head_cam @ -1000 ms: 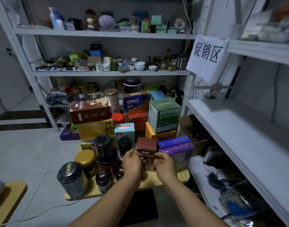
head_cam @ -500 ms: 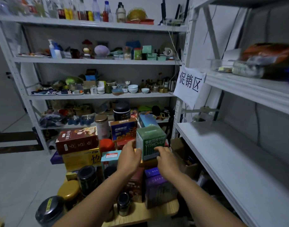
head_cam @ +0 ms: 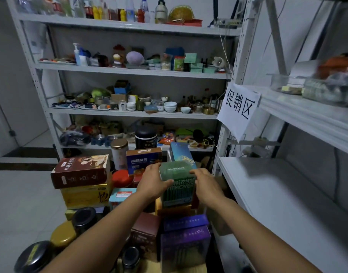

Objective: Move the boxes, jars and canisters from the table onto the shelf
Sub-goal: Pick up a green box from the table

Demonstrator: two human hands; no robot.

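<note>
The left hand (head_cam: 152,183) is being curled round the left edge of the green box (head_cam: 178,191), thumb laid across its front, while the right hand (head_cam: 207,187) is being clamped on the right edge. The box is being held upright over the crowded table (head_cam: 196,268), just above an orange box (head_cam: 175,210), behind the purple boxes (head_cam: 186,236). The white shelf (head_cam: 277,194) is being seen close by on the right.
</note>
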